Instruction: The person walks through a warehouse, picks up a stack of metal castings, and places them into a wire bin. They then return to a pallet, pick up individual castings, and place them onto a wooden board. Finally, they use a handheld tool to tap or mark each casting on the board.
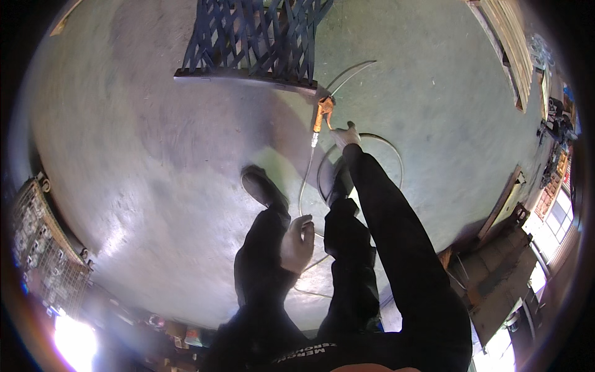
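Observation:
An orange air blow gun (320, 115) with a long thin nozzle appears to lie on the floor ahead of me. A hose (304, 186) runs back from its metal coupling and loops near my feet. My right hand (347, 135), in a light glove, reaches out to it from the right. Its fingertips are beside the gun's lever and its thumb stands apart; whether they touch cannot be made out. My left hand (297, 245), also gloved, is over my left leg with loosely curled fingers and nothing visible in it.
A dark lattice of crossed strips (254, 37) on a base bar (245, 80) stands just beyond the gun. Long boards (511, 49) are at the far right. A wire mesh cage (46, 242) is at the left. My shoes (263, 186) are close to the hose.

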`<state>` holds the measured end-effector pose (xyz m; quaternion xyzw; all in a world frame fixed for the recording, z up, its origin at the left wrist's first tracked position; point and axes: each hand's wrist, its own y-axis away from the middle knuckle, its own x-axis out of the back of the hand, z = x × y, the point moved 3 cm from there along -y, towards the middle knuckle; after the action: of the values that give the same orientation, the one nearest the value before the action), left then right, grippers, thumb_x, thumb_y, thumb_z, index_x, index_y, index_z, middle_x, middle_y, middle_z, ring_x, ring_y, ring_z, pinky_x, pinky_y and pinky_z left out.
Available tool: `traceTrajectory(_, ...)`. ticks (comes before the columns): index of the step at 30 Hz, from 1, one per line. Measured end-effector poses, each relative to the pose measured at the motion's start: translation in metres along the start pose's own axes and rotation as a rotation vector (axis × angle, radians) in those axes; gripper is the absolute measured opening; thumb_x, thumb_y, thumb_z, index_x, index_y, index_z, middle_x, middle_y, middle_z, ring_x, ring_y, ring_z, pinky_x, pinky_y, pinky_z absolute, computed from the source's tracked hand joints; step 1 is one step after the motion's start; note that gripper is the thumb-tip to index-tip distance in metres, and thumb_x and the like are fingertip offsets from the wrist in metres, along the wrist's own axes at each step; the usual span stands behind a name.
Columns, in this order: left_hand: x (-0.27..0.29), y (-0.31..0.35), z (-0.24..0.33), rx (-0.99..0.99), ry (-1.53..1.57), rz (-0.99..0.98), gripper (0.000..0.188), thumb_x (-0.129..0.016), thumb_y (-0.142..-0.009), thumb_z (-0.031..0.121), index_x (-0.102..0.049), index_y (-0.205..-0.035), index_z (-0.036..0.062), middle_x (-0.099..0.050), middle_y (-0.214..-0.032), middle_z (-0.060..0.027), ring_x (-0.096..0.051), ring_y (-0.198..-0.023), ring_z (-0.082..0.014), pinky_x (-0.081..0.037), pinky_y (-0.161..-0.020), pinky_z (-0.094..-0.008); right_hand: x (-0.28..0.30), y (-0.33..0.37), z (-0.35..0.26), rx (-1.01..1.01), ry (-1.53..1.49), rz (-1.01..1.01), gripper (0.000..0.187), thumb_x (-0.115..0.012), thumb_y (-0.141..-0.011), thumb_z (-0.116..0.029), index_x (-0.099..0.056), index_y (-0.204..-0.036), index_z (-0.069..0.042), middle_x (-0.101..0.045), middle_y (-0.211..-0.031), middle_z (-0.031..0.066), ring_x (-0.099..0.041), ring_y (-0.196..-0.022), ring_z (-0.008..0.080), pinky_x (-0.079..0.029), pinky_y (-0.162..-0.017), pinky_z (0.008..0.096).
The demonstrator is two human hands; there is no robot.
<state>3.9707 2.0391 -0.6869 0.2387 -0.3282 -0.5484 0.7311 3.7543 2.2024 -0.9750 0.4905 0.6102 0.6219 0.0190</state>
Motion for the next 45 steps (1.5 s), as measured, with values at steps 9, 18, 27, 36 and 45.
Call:
traceTrajectory(9, -0.002, -0.006, -0.017, 0.035, 0.281, 0.117, 0.024, -0.051, -0.093, 0.003, -0.057, -0.115, -0.0021, -0.065, -0.098, -0.0101, -0.061, -0.087, -0.0142, -0.048, -0.080, -0.0263, -0.058, 0.014, -0.045, 0.070, 0.099, 0.229, 0.087, -0.077, -0.066, -0.051, -0.041, -0.129, -0.003, -0.065, -0.106, 0.0232, -0.066, -0.095, 0.0350, -0.053, -0.080, 0.0433)
traceTrajectory(18, 0.100, 0.115, 0.057, -0.297, -0.041, 0.112, 0.019, -0.055, -0.088, 0.008, -0.062, -0.105, 0.0053, -0.066, -0.097, -0.0159, -0.064, -0.091, -0.0326, -0.051, -0.081, -0.0379, 0.125, 0.190, 0.068, 0.247, -0.891, 0.002, 0.008, -0.063, -0.089, -0.018, -0.061, -0.096, -0.015, -0.060, -0.083, -0.0009, -0.056, -0.072, 0.0128, -0.047, -0.061, 0.0290)
traceTrajectory(27, 0.353, 0.241, -0.032, 0.189, -0.052, 0.375, 0.022, -0.057, -0.089, 0.020, -0.063, -0.109, 0.0114, -0.068, -0.086, -0.0125, -0.066, -0.075, -0.0247, -0.051, -0.066, -0.0345, 0.249, 0.370, 0.040, 0.038, -0.532, 0.487, 0.041, -0.068, -0.083, -0.026, -0.061, -0.119, -0.009, -0.070, -0.098, 0.0061, -0.067, -0.089, 0.0183, -0.051, -0.078, 0.0321)
traceTrajectory(36, 0.402, 0.366, -0.159, 0.273, -0.247, 0.137, 0.031, -0.058, -0.086, 0.035, -0.064, -0.108, 0.0134, -0.060, -0.120, -0.0142, -0.059, -0.106, -0.0329, -0.050, -0.087, -0.0443, 0.322, 0.538, -0.069, 0.528, 0.035, 0.682, 0.049, -0.060, -0.089, -0.043, -0.051, -0.129, -0.018, -0.068, -0.089, 0.0166, -0.065, -0.077, 0.0394, -0.053, -0.064, 0.0469)
traceTrajectory(45, 0.423, 0.385, -0.060, 0.021, -0.510, 0.257, 0.028, -0.057, -0.082, 0.030, -0.068, -0.093, 0.0060, -0.068, -0.089, -0.0113, -0.064, -0.084, -0.0248, -0.049, -0.075, -0.0374, 0.329, 0.590, -0.086, 0.541, -0.522, 0.819, 0.041, -0.060, -0.091, -0.031, -0.046, -0.125, -0.012, -0.066, -0.100, 0.0187, -0.065, -0.088, 0.0401, -0.051, -0.073, 0.0459)
